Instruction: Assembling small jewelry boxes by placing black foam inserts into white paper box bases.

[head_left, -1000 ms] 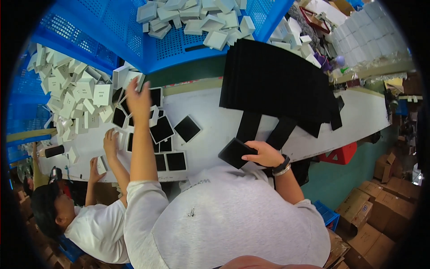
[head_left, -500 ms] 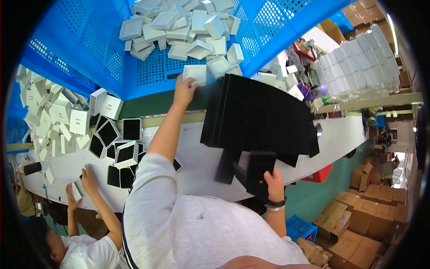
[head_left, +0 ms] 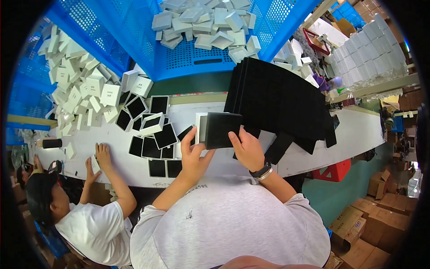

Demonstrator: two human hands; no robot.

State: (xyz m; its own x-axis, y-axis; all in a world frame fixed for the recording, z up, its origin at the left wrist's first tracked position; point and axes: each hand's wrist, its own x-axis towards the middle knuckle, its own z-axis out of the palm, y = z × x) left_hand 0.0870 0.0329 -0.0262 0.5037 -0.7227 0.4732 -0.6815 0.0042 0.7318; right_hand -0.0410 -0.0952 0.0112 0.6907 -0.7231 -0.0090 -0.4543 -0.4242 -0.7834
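My left hand (head_left: 196, 158) grips a small white box (head_left: 201, 129) by its lower left edge. From the right, my right hand (head_left: 247, 150) pinches a black rectangular pad (head_left: 224, 130) between thumb and fingers. The pad lies against the box and covers its right part; whether it sits inside cannot be seen. Just right of my hands, a stack of large black sheets (head_left: 277, 96) lies on the white table, with loose black strips (head_left: 280, 147) at its near edge. To the left are several white boxes with black inserts (head_left: 165, 136), some overlapping.
A blue perforated crate (head_left: 179, 60) of white boxes (head_left: 210, 22) stands at the back. More white boxes (head_left: 74, 96) heap up at the left. A co-worker (head_left: 92, 228) sits at left, holding a small white item. Cardboard boxes (head_left: 358, 224) and a red bin (head_left: 332, 171) are at right.
My left hand has come back from the crate with a white box. My right hand has moved up and left with the black pad, and both now meet above the table.
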